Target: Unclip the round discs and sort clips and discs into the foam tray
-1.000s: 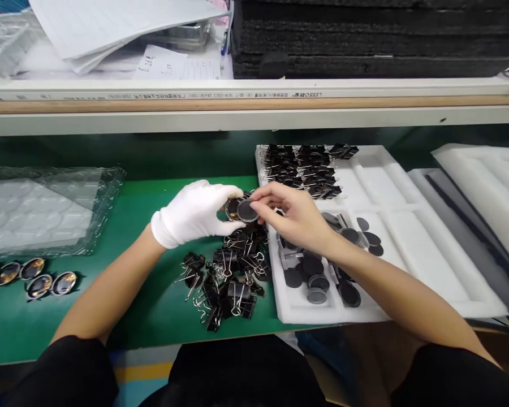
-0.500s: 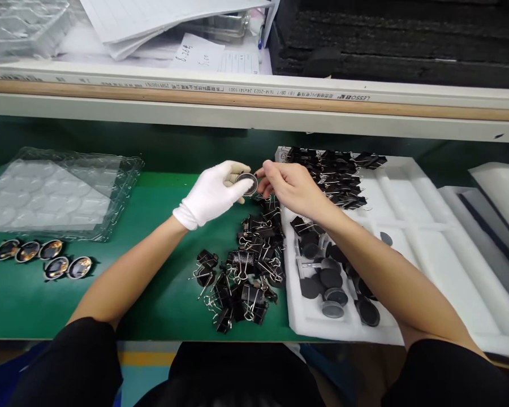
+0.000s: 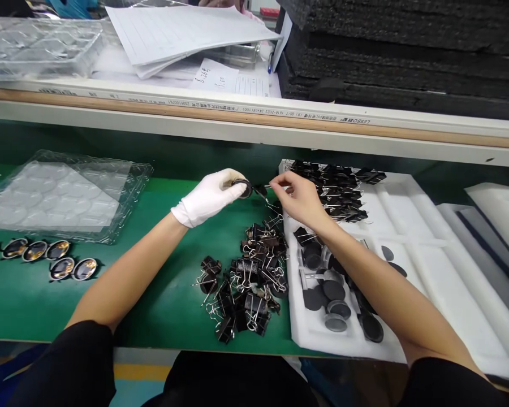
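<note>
My left hand [image 3: 212,195], in a white glove, grips a small round dark part with a pale rim [image 3: 242,189] between thumb and fingers. My bare right hand [image 3: 297,195] pinches the wire handle of a black binder clip [image 3: 260,190]. The clip is just right of the round part; whether they touch is hard to tell. Below the hands lies a heap of black binder clips [image 3: 246,268] with silver wire handles. Under my right forearm, a white foam tray [image 3: 299,333] holds loose dark round discs [image 3: 333,290] and rows of clips [image 3: 339,192].
Several round parts with shiny, amber-flecked faces [image 3: 85,269] sit on the green tabletop [image 3: 152,282] at the left. Behind them lies a clear plastic tray [image 3: 131,198]. A shelf edge [image 3: 237,121] crosses the back, bearing papers [image 3: 186,34] and black foam sheets [image 3: 398,62].
My right hand has drawn a little to the right, away from the left, and a binder clip now shows between them. The left hand still grips the round part. The view has shifted slightly.
</note>
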`<act>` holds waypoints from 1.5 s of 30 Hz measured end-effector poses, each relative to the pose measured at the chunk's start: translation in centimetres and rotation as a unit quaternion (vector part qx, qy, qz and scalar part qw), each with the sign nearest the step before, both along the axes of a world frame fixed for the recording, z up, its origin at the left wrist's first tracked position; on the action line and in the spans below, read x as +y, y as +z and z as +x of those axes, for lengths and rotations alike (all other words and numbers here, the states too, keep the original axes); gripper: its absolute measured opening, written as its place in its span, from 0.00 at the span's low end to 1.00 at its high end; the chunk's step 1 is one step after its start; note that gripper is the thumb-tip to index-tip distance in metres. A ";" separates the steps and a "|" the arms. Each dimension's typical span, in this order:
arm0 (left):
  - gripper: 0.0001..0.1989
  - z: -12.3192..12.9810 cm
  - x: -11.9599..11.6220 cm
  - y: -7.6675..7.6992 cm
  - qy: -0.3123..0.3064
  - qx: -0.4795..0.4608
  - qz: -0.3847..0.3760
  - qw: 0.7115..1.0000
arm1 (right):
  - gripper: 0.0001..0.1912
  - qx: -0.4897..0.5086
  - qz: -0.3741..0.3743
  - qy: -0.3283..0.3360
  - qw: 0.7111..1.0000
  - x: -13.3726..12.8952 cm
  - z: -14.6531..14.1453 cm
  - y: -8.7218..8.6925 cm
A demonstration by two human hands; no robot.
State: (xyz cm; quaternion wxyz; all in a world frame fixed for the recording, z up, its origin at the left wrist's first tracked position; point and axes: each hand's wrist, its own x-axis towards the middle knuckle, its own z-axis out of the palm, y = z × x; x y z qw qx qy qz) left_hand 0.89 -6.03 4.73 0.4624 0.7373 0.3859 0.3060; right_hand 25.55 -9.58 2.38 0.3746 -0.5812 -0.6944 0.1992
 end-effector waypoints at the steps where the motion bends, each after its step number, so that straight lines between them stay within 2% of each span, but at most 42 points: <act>1: 0.18 -0.1 -0.1 0.2 -0.021 0.008 0.016 1.000 | 0.11 0.093 -0.022 -0.011 0.995 -0.1 -0.1 0.0; 3: 0.15 -0.2 -0.6 0.5 -0.068 0.035 0.049 0.996 | 0.18 0.245 -0.077 -0.015 0.966 -0.7 -0.6 0.1; 6: 0.13 0.2 -1.8 1.0 -0.128 0.084 0.068 0.986 | 0.26 0.343 -0.131 0.010 0.930 -2.1 -1.4 0.6; 8: 0.14 0.7 -2.6 1.2 -0.143 0.101 0.059 0.983 | 0.26 0.355 -0.151 0.024 0.922 -3.2 -1.8 1.0; 12: 0.13 1.4 -3.9 1.4 -0.097 0.127 0.077 0.984 | 0.29 0.358 -0.165 0.032 0.918 -4.7 -1.9 1.5; 15: 0.13 1.5 -4.5 1.5 -0.077 0.139 0.113 0.981 | 0.30 0.357 -0.147 0.029 0.922 -5.3 -1.9 1.5; 18: 0.12 1.4 -4.8 1.7 -0.085 0.153 0.126 0.977 | 0.26 0.377 -0.122 0.024 0.918 -5.6 -1.9 1.3; 20: 0.12 1.2 -4.8 1.9 -0.087 0.167 0.100 0.977 | 0.23 0.389 -0.110 0.016 0.915 -5.5 -1.9 1.2; 22: 0.13 1.0 -4.8 2.3 -0.079 0.161 0.039 0.983 | 0.22 0.393 -0.104 0.004 0.914 -5.5 -1.7 1.2; 25: 0.11 1.2 -4.5 2.8 -0.049 0.104 -0.062 0.991 | 0.21 0.413 -0.097 -0.006 0.906 -5.3 -1.5 1.2; 27: 0.10 1.4 -4.3 3.1 -0.024 0.069 -0.086 0.994 | 0.22 0.437 -0.099 -0.012 0.894 -5.1 -1.4 1.2; 31: 0.11 1.7 -4.1 3.2 -0.004 0.055 -0.076 0.996 | 0.23 0.463 -0.116 -0.016 0.879 -4.9 -1.4 0.9; 37: 0.15 1.6 -3.9 2.7 -0.006 0.096 -0.016 0.995 | 0.23 0.486 -0.132 -0.019 0.864 -4.8 -1.3 0.6; 45: 0.17 1.3 -3.5 2.4 -0.015 0.118 0.006 0.993 | 0.22 0.485 -0.143 -0.022 0.862 -5.0 -1.5 0.3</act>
